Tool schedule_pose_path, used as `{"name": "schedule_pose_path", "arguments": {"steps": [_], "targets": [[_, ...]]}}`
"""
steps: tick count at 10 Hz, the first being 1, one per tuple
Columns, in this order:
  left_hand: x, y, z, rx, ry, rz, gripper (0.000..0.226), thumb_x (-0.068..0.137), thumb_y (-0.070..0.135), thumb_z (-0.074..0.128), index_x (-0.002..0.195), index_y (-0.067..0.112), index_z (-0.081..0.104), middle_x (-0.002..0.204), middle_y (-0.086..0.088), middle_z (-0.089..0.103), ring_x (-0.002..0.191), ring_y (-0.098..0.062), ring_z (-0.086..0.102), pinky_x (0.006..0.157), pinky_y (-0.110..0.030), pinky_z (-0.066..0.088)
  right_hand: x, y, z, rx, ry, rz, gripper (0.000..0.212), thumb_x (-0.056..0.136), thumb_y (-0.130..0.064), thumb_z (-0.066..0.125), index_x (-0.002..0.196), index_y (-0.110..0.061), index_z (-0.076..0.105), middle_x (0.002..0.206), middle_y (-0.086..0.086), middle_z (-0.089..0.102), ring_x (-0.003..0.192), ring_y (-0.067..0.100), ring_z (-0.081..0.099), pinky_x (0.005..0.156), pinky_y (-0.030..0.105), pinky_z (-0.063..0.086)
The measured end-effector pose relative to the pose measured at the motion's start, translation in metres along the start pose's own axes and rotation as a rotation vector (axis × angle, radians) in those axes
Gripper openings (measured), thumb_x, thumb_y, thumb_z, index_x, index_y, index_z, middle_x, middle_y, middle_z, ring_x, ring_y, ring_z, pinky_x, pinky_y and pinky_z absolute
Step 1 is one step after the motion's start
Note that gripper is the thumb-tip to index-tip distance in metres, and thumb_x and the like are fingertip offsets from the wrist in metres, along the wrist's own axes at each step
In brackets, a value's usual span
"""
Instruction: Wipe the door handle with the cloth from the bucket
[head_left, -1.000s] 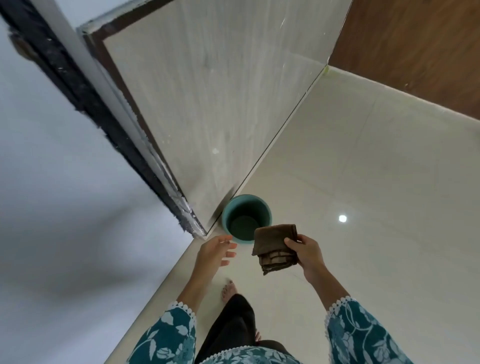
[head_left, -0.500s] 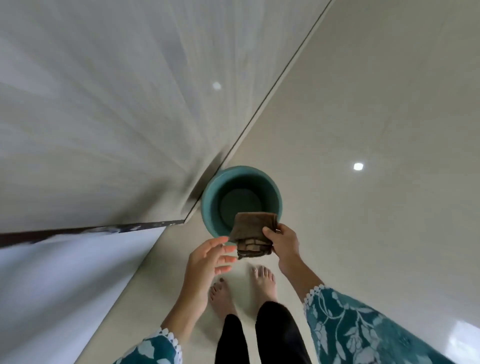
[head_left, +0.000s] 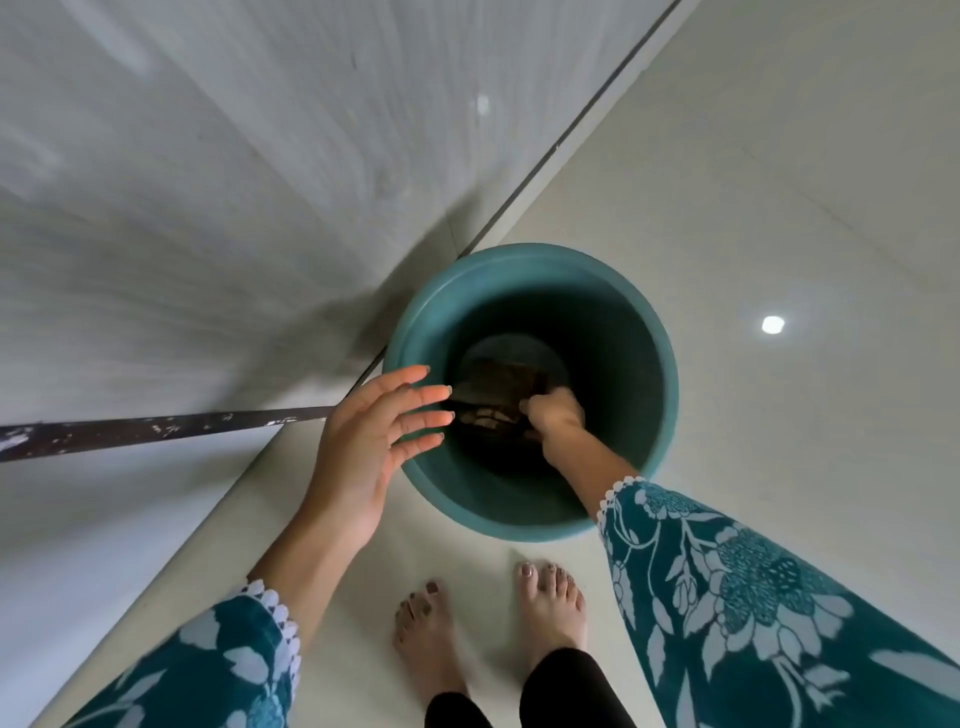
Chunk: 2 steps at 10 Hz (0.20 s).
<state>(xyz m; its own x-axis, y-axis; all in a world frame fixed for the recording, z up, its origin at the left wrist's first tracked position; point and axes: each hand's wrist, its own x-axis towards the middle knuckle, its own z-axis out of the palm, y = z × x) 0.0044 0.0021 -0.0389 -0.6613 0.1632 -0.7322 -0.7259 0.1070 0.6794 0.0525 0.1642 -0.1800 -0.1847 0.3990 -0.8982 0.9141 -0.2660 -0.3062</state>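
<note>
Cloth (head_left: 498, 395) dim, deep inside bucket (head_left: 415, 332).

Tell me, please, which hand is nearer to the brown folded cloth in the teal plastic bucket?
Right. The right hand is down inside the teal plastic bucket, gripping the brown folded cloth. The left hand hovers open over the bucket's near-left rim, above the cloth.

Single head-worn view looked steeply down, close above round teal plastic bucket (head_left: 530, 514), bare feet (head_left: 550, 608) below.
</note>
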Motion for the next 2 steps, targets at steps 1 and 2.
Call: {"name": "schedule_pose_path", "arguments": {"steps": [1,2], "targets": [[-0.016,0.004,-0.005,-0.025,0.013,-0.012,0.019,0.093,0.008,0.048,0.099,0.015,0.064,0.088,-0.004,0.076,0.078,-0.021,0.070,0.079,-0.037,0.053,-0.007,0.003,-0.008,-0.212,0.002,0.028,0.034,0.092,-0.010,0.048,0.123,0.003,0.051,0.122,0.023,0.057,0.112,0.037,0.056,0.093,0.037,0.048],[-0.044,0.019,-0.014,-0.077,0.043,-0.044,0.014,0.088,0.013,0.056,0.099,0.016,0.064,0.089,-0.003,0.076,0.078,-0.021,0.071,0.075,-0.036,0.053,-0.033,0.003,-0.021,-0.243,-0.033,-0.026,0.032,0.088,-0.011,0.053,0.118,-0.002,0.058,0.110,0.019,0.064,0.102,0.034,0.062,0.093,0.038,0.050]]}}
